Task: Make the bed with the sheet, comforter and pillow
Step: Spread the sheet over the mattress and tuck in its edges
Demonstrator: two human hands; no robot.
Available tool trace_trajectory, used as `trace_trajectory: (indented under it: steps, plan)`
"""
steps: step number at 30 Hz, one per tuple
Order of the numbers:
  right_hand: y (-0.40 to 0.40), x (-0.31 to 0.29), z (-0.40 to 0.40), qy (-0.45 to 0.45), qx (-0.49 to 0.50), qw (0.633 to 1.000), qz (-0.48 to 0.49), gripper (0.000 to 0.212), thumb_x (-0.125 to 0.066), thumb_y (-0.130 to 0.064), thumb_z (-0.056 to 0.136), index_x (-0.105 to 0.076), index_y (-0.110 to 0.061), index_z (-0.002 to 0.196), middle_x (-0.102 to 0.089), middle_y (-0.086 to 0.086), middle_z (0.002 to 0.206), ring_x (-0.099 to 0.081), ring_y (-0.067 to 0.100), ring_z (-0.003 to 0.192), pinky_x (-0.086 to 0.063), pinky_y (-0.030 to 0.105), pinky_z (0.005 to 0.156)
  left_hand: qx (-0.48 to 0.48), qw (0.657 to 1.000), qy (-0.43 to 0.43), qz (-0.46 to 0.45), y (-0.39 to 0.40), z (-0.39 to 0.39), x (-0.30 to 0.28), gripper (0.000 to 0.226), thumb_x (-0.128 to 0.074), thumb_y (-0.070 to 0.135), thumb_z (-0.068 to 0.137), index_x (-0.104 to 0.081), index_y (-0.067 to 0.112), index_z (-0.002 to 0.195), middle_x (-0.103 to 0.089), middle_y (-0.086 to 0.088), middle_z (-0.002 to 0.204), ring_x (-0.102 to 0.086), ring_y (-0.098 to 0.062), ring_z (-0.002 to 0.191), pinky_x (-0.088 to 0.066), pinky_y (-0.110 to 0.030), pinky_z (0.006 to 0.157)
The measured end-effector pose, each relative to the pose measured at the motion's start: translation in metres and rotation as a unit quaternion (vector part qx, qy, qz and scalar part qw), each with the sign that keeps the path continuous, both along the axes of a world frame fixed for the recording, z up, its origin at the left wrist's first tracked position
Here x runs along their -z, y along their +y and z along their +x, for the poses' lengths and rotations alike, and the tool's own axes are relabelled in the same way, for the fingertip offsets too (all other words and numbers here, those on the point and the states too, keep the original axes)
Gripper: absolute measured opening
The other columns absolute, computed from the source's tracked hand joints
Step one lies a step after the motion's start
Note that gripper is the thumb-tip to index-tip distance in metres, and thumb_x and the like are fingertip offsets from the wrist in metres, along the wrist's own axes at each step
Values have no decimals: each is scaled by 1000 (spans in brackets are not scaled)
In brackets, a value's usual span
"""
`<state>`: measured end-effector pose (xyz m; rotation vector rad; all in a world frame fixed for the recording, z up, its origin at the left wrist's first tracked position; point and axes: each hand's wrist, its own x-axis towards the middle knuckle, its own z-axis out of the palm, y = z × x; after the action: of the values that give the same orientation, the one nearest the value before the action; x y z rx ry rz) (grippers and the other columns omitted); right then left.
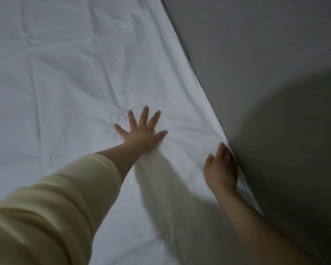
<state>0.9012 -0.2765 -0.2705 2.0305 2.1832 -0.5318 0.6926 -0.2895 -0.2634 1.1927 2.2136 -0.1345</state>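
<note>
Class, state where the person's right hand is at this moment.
In the head view, the right hand is at lower right, at the sheet's edge against the grey wall.

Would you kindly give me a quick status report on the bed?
Left hand flat, pressing white sheet. Right hand at sheet edge by grey wall. Wrinkles remain. Nothing in the way.

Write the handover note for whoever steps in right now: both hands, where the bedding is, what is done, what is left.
Left hand: open, fingers spread, palm pressing flat on the white sheet.
Right hand: at the sheet's edge beside the grey wall, fingers going down into the gap; its hold is hidden.
Done: sheet spread over the bed, though creases remain around the left hand.
Left: finish the edge along the wall, smooth out the creases, then lay the comforter and pillow. Neither is in view.
</note>
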Motion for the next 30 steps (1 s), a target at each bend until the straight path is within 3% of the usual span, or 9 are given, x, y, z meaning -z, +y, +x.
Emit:
trace_trajectory:
  steps: [2,4,7,9,17,22,26,28,30]
  plan:
    - [-8,0,-9,6,-86,995,42,57,-48,-16,93,-31,1,145,-36,18,150,-42,34,134,-37,40,108,10,1000,-7,-26,1,-6,7,70,-23,71,88,16,51,143,31,15,154,32,-30,142,11,-73,103]
    - [-9,4,-17,-4,-95,992,79,59,-54,-16,89,-36,4,142,-39,21,148,-44,36,133,-38,45,107,9,999,-23,-36,4,-7,9,71,-22,71,88,19,51,142,35,14,152,35,-30,140,13,-73,102]
    - [12,2,-22,-11,-32,999,-5,66,-37,-30,99,-8,1,150,-10,15,159,-17,30,146,-19,41,118,12,998,-34,-47,5,-8,7,71,-22,71,88,21,51,141,38,15,150,37,-30,139,13,-73,102]
    - [19,3,-20,2,-2,999,-38,69,-31,-37,100,1,-4,151,-2,10,161,-10,25,148,-13,37,119,13,998,-35,-49,3,-8,7,71,-21,71,88,22,51,140,38,15,150,37,-30,139,13,-73,102]
    - [46,9,-31,64,67,995,-42,62,-35,-30,100,-11,-5,151,-12,11,160,-17,27,146,-14,33,117,14,999,-36,-23,0,-5,5,70,-23,70,89,17,49,143,32,14,154,34,-30,141,14,-72,102]
    - [50,13,-36,52,76,994,-64,60,-36,-26,99,-13,-5,151,-12,12,159,-19,28,145,-16,32,117,16,999,9,51,3,-9,-2,61,-22,61,94,1,44,148,13,9,160,17,-34,146,5,-69,108]
    - [65,4,-54,26,125,987,-97,63,-40,-24,96,-16,3,147,-19,19,154,-24,33,141,-21,37,115,-51,998,26,40,18,-52,-5,71,-25,70,88,5,46,147,20,11,158,24,-36,144,9,-71,106]
    - [64,-6,-68,0,64,995,-74,58,-41,-24,94,-26,3,143,-26,21,151,-29,35,138,-26,40,112,-69,997,20,13,22,-70,0,81,-30,78,80,12,50,144,27,14,155,29,-35,142,10,-73,104]
    - [68,-12,-91,-9,-67,998,10,57,-40,-27,96,-26,-3,146,-19,17,156,-21,31,144,-19,42,115,-53,998,17,-4,23,-79,8,87,-29,83,76,20,52,141,34,15,152,35,-33,140,12,-74,102]
